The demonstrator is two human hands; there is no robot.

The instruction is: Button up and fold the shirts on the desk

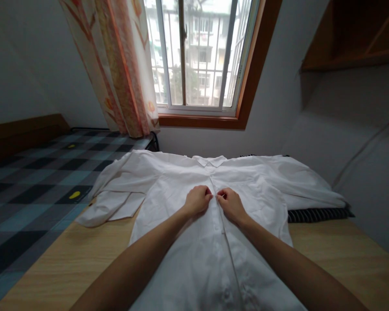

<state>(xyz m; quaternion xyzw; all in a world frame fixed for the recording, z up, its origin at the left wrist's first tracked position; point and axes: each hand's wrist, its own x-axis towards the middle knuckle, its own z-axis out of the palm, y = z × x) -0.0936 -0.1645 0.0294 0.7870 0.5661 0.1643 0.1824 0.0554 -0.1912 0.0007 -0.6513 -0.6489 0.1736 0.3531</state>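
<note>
A white collared shirt [188, 255] lies front side up on a light wooden table [61, 255], its collar at the far end and its sleeves spread to both sides. At the button placket in the middle of the chest, my left hand [198, 200] pinches the cloth from the left. Just across from it, my right hand [229, 204] pinches the other placket edge. The fingertips of both hands are close together. Below them the placket edges lie apart, with a narrow gap running towards me. Any button between my fingers is too small to make out.
A dark striped cloth [317, 214] shows under the right sleeve. To the left, a bed [35, 198] with a checked cover adjoins the table. Behind are a window [197, 56], a flowered curtain [116, 65] and, upper right, a wooden wall shelf [353, 60].
</note>
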